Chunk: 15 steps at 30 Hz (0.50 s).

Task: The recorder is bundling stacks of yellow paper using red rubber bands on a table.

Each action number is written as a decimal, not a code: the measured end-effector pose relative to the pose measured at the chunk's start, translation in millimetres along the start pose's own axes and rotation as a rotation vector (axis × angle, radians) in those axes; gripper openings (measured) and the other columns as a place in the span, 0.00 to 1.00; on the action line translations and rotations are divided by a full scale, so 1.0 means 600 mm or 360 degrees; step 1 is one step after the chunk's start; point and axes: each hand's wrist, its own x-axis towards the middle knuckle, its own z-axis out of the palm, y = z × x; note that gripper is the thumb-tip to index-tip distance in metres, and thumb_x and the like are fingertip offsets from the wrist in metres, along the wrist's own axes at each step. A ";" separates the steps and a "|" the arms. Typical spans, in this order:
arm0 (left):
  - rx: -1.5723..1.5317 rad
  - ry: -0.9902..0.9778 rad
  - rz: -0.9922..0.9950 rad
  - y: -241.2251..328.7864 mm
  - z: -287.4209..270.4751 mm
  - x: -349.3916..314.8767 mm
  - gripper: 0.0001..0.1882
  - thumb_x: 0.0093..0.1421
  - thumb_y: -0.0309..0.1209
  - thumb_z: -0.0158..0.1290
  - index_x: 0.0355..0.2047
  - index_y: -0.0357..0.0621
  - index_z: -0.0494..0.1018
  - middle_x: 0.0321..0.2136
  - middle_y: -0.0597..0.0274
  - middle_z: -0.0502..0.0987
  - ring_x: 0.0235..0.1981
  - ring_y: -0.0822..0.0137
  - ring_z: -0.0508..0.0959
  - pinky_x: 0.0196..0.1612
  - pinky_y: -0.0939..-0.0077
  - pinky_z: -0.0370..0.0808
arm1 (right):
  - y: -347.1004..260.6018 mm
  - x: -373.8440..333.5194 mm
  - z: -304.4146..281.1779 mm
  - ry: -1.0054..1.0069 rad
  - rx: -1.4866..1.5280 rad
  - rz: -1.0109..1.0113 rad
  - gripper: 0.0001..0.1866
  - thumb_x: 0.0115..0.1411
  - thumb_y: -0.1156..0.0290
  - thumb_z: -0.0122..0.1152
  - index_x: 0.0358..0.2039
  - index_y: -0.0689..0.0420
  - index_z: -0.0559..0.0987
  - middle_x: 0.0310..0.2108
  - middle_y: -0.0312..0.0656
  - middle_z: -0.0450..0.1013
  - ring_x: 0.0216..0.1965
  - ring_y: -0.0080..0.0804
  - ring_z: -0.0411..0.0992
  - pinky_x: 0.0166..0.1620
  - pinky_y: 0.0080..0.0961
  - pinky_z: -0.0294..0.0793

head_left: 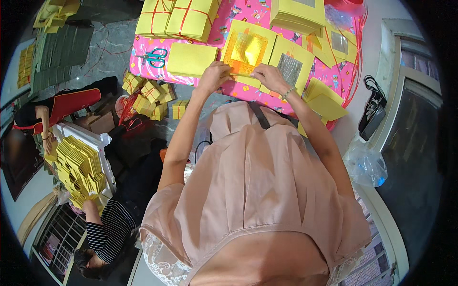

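Observation:
On the table before me lies a yellow sheet of joss paper [250, 49] with a gold foil square and orange print. My left hand [216, 76] has its fingers curled at the sheet's near left corner. At the near right corner, my right hand [271, 77] pinches the same edge. Plain yellow paper [192, 59] lies in a flat stack by my left hand. To the right are yellow sheets with a silver foil square [289, 69]. Teal-handled scissors [156, 57] rest at the table's left side.
Yellow bundles tied with red string [193, 18] and a tall yellow stack [296, 20] stand at the back of the pink patterned table [145, 45]. Red strings [361, 45] hang at its right. Small tied bundles [151, 93] lie lower left. Two people handle yellow folded paper [78, 164] at far left.

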 end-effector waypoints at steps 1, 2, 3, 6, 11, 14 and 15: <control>-0.0024 0.0023 -0.0009 0.007 -0.002 0.001 0.14 0.52 0.28 0.59 0.41 0.42 0.79 0.37 0.54 0.80 0.44 0.53 0.77 0.49 0.63 0.74 | -0.001 0.000 -0.002 -0.0013 -0.0009 0.0014 0.14 0.60 0.59 0.59 0.31 0.58 0.81 0.29 0.48 0.75 0.33 0.48 0.75 0.37 0.39 0.73; -0.0022 0.0023 -0.0004 0.010 0.000 0.005 0.14 0.52 0.28 0.59 0.41 0.42 0.79 0.37 0.54 0.80 0.44 0.53 0.77 0.49 0.63 0.74 | -0.002 0.000 -0.004 -0.0024 -0.0018 0.0029 0.15 0.60 0.59 0.59 0.31 0.60 0.80 0.28 0.48 0.75 0.33 0.47 0.74 0.37 0.37 0.73; 0.0031 0.0018 -0.0048 0.010 0.004 0.008 0.12 0.53 0.29 0.58 0.39 0.43 0.79 0.35 0.54 0.79 0.41 0.52 0.77 0.47 0.62 0.75 | 0.003 0.000 -0.002 -0.0014 -0.0020 0.0025 0.15 0.60 0.59 0.59 0.31 0.60 0.80 0.28 0.48 0.75 0.33 0.47 0.74 0.37 0.37 0.73; 0.0169 0.0035 -0.0091 0.012 0.016 0.012 0.09 0.56 0.31 0.56 0.36 0.43 0.78 0.31 0.55 0.78 0.36 0.52 0.78 0.42 0.61 0.75 | 0.006 -0.005 -0.004 -0.0004 -0.0086 -0.0095 0.14 0.59 0.58 0.60 0.35 0.57 0.80 0.32 0.48 0.75 0.33 0.48 0.74 0.37 0.40 0.73; 0.0401 0.0002 -0.0043 0.013 0.014 0.023 0.06 0.58 0.31 0.53 0.31 0.43 0.75 0.27 0.55 0.77 0.33 0.53 0.78 0.38 0.60 0.75 | -0.030 -0.024 -0.008 0.0117 -0.0467 -0.0291 0.25 0.55 0.59 0.62 0.51 0.57 0.73 0.52 0.47 0.67 0.54 0.46 0.66 0.52 0.38 0.68; 0.0466 -0.0048 0.0032 0.016 0.001 0.034 0.05 0.58 0.31 0.52 0.30 0.43 0.73 0.26 0.54 0.77 0.32 0.53 0.78 0.37 0.59 0.74 | -0.019 -0.012 -0.012 0.0284 -0.0622 -0.0406 0.28 0.54 0.59 0.62 0.53 0.57 0.72 0.57 0.47 0.64 0.61 0.48 0.58 0.58 0.41 0.61; 0.0473 -0.0045 0.0040 0.018 -0.003 0.039 0.05 0.58 0.31 0.52 0.30 0.43 0.73 0.26 0.54 0.77 0.32 0.53 0.78 0.37 0.59 0.74 | -0.012 -0.008 -0.010 0.0296 -0.0624 -0.0406 0.28 0.54 0.59 0.62 0.53 0.57 0.72 0.57 0.47 0.64 0.61 0.48 0.58 0.58 0.41 0.61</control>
